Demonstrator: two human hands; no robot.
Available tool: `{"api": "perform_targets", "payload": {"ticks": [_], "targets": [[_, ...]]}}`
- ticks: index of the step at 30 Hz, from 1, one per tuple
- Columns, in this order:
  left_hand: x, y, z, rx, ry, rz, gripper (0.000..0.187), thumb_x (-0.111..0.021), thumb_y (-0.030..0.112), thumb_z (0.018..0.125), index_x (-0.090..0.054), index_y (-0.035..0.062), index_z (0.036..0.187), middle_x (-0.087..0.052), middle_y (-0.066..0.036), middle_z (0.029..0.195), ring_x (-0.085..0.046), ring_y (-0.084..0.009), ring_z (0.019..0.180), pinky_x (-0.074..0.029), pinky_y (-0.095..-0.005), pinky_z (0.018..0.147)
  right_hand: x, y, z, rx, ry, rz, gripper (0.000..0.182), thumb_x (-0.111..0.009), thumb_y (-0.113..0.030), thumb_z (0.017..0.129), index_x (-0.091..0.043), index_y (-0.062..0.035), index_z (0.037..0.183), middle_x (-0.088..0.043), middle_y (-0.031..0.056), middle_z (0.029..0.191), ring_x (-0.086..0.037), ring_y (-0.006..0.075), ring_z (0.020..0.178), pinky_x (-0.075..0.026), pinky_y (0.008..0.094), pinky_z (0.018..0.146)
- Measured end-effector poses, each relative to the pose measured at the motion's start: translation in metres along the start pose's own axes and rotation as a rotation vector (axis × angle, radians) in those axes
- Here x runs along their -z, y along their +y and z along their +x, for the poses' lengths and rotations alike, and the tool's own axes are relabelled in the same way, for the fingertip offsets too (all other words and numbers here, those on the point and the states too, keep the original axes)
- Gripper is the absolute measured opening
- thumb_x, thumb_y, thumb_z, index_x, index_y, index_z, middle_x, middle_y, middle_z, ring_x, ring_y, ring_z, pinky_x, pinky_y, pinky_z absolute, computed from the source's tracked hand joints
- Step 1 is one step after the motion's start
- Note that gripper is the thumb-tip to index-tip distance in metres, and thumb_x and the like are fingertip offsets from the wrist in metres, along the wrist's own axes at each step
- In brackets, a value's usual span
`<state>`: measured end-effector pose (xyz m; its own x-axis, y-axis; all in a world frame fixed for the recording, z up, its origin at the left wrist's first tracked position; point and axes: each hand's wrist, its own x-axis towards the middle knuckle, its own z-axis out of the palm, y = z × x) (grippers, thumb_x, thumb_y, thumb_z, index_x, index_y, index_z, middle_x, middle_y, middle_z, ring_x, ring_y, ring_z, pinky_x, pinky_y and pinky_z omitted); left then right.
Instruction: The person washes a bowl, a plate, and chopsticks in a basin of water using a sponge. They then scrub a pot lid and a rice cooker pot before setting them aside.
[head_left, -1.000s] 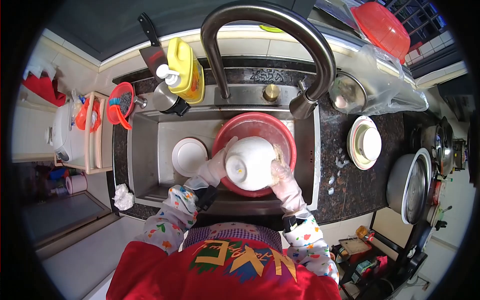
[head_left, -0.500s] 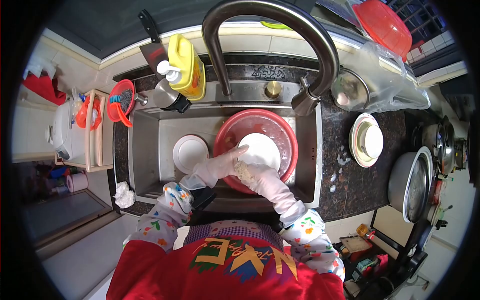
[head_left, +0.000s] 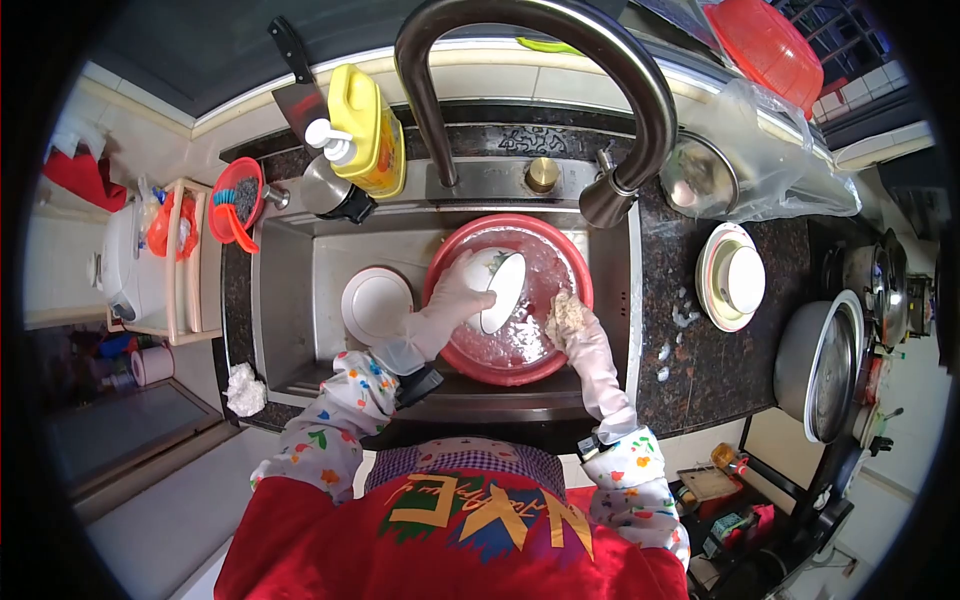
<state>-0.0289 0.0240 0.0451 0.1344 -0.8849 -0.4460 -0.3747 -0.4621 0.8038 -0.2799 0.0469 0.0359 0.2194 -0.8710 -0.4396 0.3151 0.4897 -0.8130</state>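
Note:
A white bowl (head_left: pixel 505 292), tilted on its side, is held in my gloved left hand (head_left: pixel 458 300) over the left part of a red basin (head_left: pixel 585 262). Soapy water fills the basin, which stands in the steel sink. My gloved right hand (head_left: pixel 582 338) grips a beige scrubber (head_left: pixel 566 316) at the basin's right side, apart from the bowl. A white plate (head_left: pixel 377 305) lies on the sink floor left of the basin.
The dark faucet (head_left: pixel 655 90) arches over the sink's back. Behind the sink stand a yellow bottle (head_left: pixel 375 140) and a cleaver (head_left: pixel 297 95). Stacked dishes (head_left: pixel 732 278) sit on the right counter, near a large metal pot (head_left: pixel 822 370). A red cup (head_left: pixel 237 200) is at the left.
The bowl has turned from facing up to tilted on its side in my left hand. My right hand has moved right with the scrubber, away from the bowl.

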Motion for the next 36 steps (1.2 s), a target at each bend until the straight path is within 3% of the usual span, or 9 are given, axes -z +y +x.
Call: {"api": "perform_targets", "payload": {"ticks": [6, 8, 11, 15, 17, 27, 30, 32, 36], "targets": [[-0.004, 0.023, -0.014, -0.054, 0.113, 0.271, 0.093, -0.078, 0.026, 0.059, -0.034, 0.0079, 0.139, -0.049, -0.019, 0.125, -0.048, -0.0328, 0.119, -0.038, -0.0379, 0.103, 0.015, 0.016, -0.007, -0.017, -0.061, 0.275, 0.040, -0.055, -0.006, 0.092, -0.045, -0.0071, 0.130, -0.059, 0.0086, 0.120, -0.060, 0.0195, 0.100, -0.052, 0.0303, 0.082], [-0.001, 0.020, -0.015, -0.095, 0.126, 0.277, 0.093, -0.078, 0.025, 0.059, -0.034, 0.0081, 0.139, -0.048, -0.019, 0.126, -0.048, -0.0331, 0.119, -0.038, -0.0381, 0.103, 0.018, 0.014, -0.011, -0.091, 0.015, 0.302, 0.053, -0.038, 0.019, 0.083, -0.042, -0.0014, 0.132, -0.054, 0.0114, 0.127, -0.055, 0.0205, 0.112, -0.047, 0.0334, 0.094], [-0.001, 0.000, -0.006, -0.118, 0.125, 0.215, 0.094, -0.079, 0.025, 0.057, -0.035, 0.0083, 0.138, -0.048, -0.019, 0.126, -0.048, -0.0339, 0.118, -0.038, -0.0388, 0.102, 0.014, 0.016, -0.013, 0.045, 0.022, 0.146, 0.040, -0.058, -0.005, 0.090, -0.047, -0.0066, 0.128, -0.058, 0.0084, 0.121, -0.060, 0.0191, 0.102, -0.052, 0.0302, 0.083], [-0.003, 0.014, -0.019, -0.161, 0.190, 0.298, 0.094, -0.081, 0.023, 0.055, -0.037, 0.0081, 0.137, -0.049, -0.020, 0.124, -0.049, -0.0348, 0.116, -0.039, -0.0399, 0.101, 0.015, 0.017, -0.011, 0.043, 0.087, -0.010, 0.038, -0.058, -0.005, 0.090, -0.049, -0.0057, 0.127, -0.059, 0.0075, 0.120, -0.060, 0.0180, 0.099, -0.052, 0.0285, 0.081], [-0.007, 0.014, -0.020, -0.172, 0.185, 0.304, 0.093, -0.081, 0.022, 0.055, -0.038, 0.0081, 0.136, -0.049, -0.020, 0.125, -0.049, -0.0348, 0.116, -0.039, -0.0399, 0.101, 0.017, 0.020, -0.010, -0.051, 0.001, 0.347, 0.055, -0.038, 0.021, 0.081, -0.043, -0.0003, 0.131, -0.051, 0.0128, 0.130, -0.052, 0.0224, 0.117, -0.043, 0.0350, 0.100], [0.002, -0.001, -0.013, -0.124, -0.001, 0.098, 0.086, -0.079, 0.021, 0.062, -0.038, 0.0081, 0.137, -0.050, -0.018, 0.127, -0.048, -0.0304, 0.120, -0.039, -0.0367, 0.101, -0.002, 0.008, -0.019, -0.032, 0.011, 0.185, 0.051, -0.043, 0.016, 0.084, -0.043, -0.0014, 0.132, -0.050, 0.0139, 0.132, -0.051, 0.0244, 0.119, -0.042, 0.0377, 0.102], [0.012, -0.002, -0.017, -0.063, -0.207, -0.339, 0.076, -0.073, 0.018, 0.071, -0.037, 0.0054, 0.138, -0.048, -0.014, 0.131, -0.046, -0.0244, 0.122, -0.037, -0.0329, 0.102, -0.027, -0.008, -0.020, -0.126, 0.033, 0.659, 0.042, -0.057, -0.004, 0.089, -0.047, -0.0043, 0.130, -0.055, 0.0146, 0.125, -0.055, 0.0264, 0.113, -0.046, 0.0355, 0.095], [0.010, -0.003, -0.021, -0.064, -0.264, -0.536, 0.072, -0.070, 0.017, 0.075, -0.037, 0.0037, 0.137, -0.048, -0.013, 0.132, -0.046, -0.0223, 0.122, -0.036, -0.0317, 0.102, -0.053, -0.034, -0.025, 0.310, -0.113, -0.949, 0.047, -0.057, -0.006, 0.088, -0.044, -0.0042, 0.133, -0.051, 0.0203, 0.128, -0.049, 0.0338, 0.121, -0.040, 0.0376, 0.102], [0.001, 0.008, -0.034, -0.131, -0.317, -0.856, 0.065, -0.066, 0.018, 0.081, -0.037, 0.0005, 0.136, -0.048, -0.011, 0.132, -0.045, -0.0208, 0.122, -0.033, -0.0315, 0.105, -0.077, -0.029, -0.004, 0.679, -0.308, -1.562, 0.056, -0.060, -0.021, 0.084, -0.041, -0.0100, 0.135, -0.044, 0.0262, 0.133, -0.047, 0.0343, 0.122, -0.037, 0.0379, 0.103]]}}
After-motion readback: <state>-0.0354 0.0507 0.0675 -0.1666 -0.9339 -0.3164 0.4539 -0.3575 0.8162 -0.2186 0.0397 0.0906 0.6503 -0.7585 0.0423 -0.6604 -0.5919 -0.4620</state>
